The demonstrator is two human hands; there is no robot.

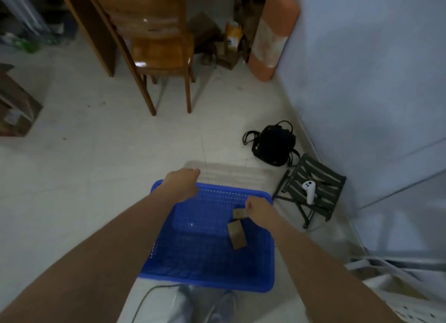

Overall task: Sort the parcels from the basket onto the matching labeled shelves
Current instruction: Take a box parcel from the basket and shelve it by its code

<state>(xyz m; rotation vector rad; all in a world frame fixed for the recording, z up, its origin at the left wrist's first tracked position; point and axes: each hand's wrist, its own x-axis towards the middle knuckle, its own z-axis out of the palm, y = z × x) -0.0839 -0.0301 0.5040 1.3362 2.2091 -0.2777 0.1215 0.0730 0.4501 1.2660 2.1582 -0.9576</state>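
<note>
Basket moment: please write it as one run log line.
left hand: on basket rim | right hand: grips parcel in basket | second parcel: lies inside

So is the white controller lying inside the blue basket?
No, the white controller lies on the small folding stool beside the wall, apart from the blue basket, which holds small brown parcels.

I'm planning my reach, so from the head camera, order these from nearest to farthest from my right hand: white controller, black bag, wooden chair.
From the right hand:
1. White controller, on the folding stool to its right.
2. Black bag, on the floor ahead.
3. Wooden chair, far ahead and left.
</note>
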